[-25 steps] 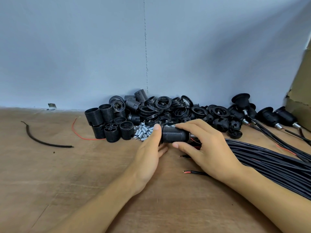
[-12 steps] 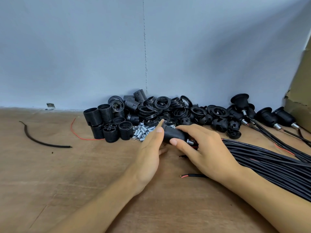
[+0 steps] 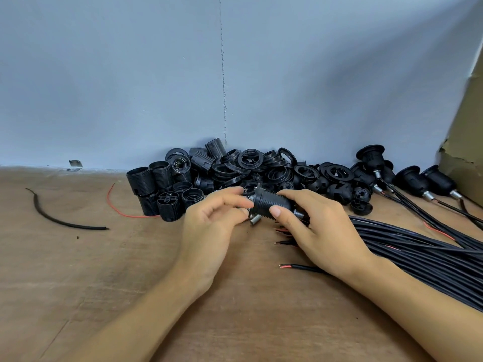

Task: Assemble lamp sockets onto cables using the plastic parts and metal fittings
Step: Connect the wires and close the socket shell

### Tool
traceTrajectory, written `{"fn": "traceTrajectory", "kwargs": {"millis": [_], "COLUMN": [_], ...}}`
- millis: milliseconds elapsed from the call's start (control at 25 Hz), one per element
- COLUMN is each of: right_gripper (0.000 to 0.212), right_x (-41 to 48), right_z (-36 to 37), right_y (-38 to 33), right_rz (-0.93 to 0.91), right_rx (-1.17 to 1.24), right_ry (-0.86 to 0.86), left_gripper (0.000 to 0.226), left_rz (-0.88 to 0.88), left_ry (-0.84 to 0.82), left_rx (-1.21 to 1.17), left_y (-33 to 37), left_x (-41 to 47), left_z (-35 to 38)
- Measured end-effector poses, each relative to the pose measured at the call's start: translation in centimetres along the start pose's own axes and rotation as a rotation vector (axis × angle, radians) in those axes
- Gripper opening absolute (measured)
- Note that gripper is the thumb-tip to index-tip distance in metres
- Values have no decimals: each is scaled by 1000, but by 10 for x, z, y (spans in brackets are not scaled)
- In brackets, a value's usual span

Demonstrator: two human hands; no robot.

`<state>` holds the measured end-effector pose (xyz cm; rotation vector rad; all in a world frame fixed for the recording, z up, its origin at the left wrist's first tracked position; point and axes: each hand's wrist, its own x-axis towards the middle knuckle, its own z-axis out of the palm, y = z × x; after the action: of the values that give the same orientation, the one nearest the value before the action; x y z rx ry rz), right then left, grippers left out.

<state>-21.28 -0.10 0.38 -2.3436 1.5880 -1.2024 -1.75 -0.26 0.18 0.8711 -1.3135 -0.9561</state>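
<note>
Our right hand (image 3: 321, 231) gripped the socket (image 3: 271, 205), thumb on the near side of its ribbed body and fingers curled over the top. Our left hand (image 3: 211, 223) met it from the other side, forefinger and thumb curled in and pinching the socket's wide, flanged left end. Half a second before, that left hand had lain flat with straight fingers against the end. The socket had then sat lower, nearer the table (image 3: 104, 283); now both hands held it a little above the wood.

The socket's long axis ran left to right, dipping slightly to the right. Its wide end pointed left. Its narrow end, with a small metal fitting (image 3: 299, 214), pointed right toward the cables (image 3: 418, 246). Whether a cable already entered that end we could not tell, as our right hand hid it.

Just under the socket lay a loose silver fitting (image 3: 254, 220). Behind our hands, against the wall (image 3: 130, 87), stood threaded sleeves (image 3: 146, 178) and a heap of black rings (image 3: 261, 165). Finished sockets on cables (image 3: 418, 178) lay to the right, near the cardboard (image 3: 465, 142). A loose cable piece (image 3: 60, 220) and a red wire (image 3: 115, 205) lay to the left.
</note>
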Motion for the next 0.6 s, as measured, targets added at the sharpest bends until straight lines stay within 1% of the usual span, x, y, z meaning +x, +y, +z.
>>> {"fn": "traceTrajectory", "kwargs": {"millis": [40,80,160,200,240,280,400,440,520,600], "right_gripper": [54,54,53,53,53,52,48,47,46,45], "right_x": [0,1,0,0,0,0,2,3,3,2], "right_z": [0,0,0,0,0,1,1,1,1,2], "right_y": [0,0,0,0,1,1,3,2,2,2], "right_rz": [6,5,-7,-14,-23,-30,-12,-7,-26,-48], "right_rx": [13,19,24,29,32,32,57,70,56,35], "right_ry": [10,15,8,3,0,4,77,101,107,82], "left_gripper": [20,19,45,58,64,60,25,20,34,48], "left_rz": [-22,-46,-74,-94,-116,-138,-244,-269,-286,-276], "left_ry": [-6,-26,-56,-45,-30,-27,-73,-93,-129,-139], "left_rx": [0,9,64,103,133,141,88,93,99,55], "left_y": [-1,-2,-7,-9,-10,-10,-13,-13,-12,-10], "left_x": [0,-1,-3,-2,0,2,7,7,7,7], "left_z": [0,1,3,3,2,-1,-8,-9,-9,-6]}}
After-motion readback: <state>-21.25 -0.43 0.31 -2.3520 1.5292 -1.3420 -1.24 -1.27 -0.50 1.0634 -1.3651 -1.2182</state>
